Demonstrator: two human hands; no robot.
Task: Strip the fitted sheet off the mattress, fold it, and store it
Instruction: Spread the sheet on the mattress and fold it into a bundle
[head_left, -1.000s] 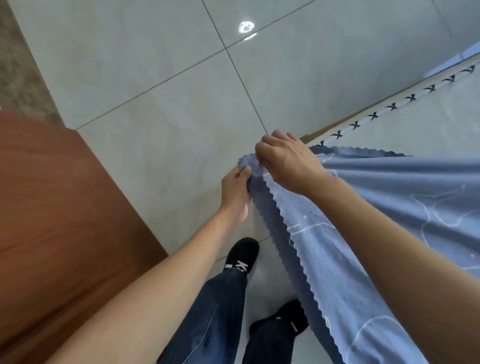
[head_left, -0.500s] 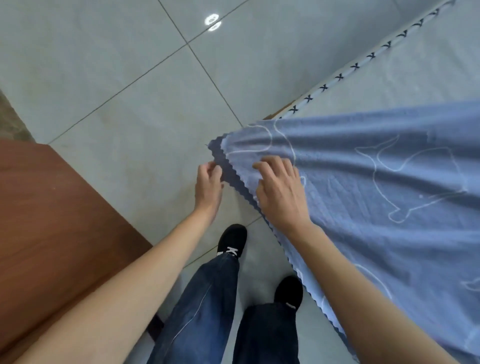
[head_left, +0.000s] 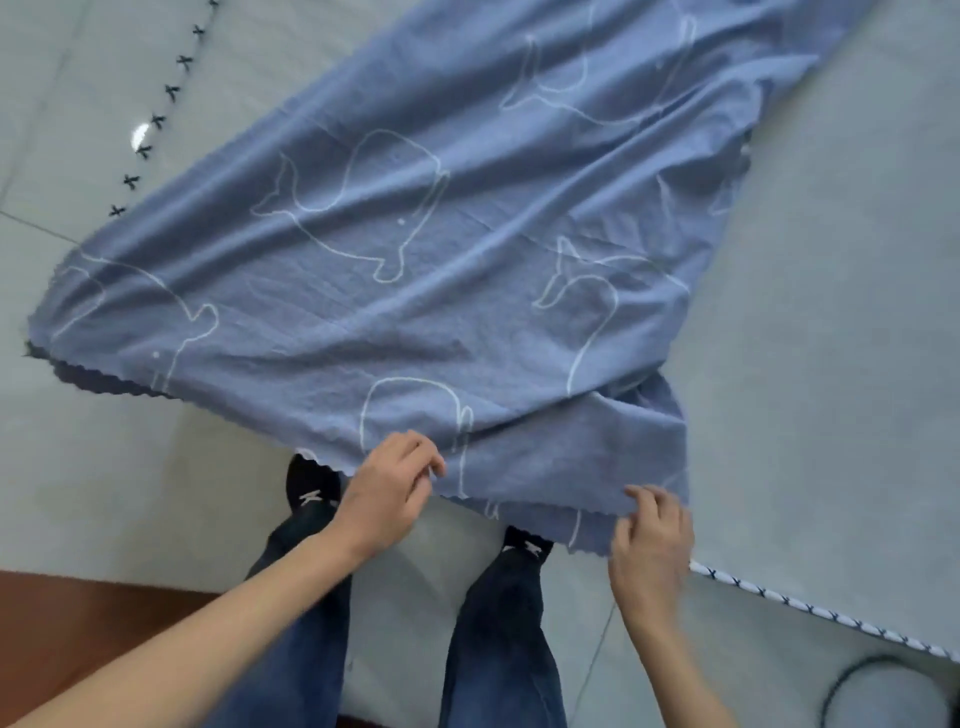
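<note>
blue cotton sheet w/ white whale outlines (head_left: 467, 260) lies spread slantwise over the grey mattress (head_left: 831, 364), with its near scalloped hem hanging off the edge toward the person. left hand (head_left: 387, 499) has the hem in a pinch grip. right hand (head_left: 649, 551) is curled at the hem too, but it's blurry, so can't tell if it's got cloth. imo get both pinches on the same hem, well apart, pull taut and match corners b4 folding. only writing: a white k-ish mark on the black shoe (head_left: 311, 488), no readable brand.
</note>
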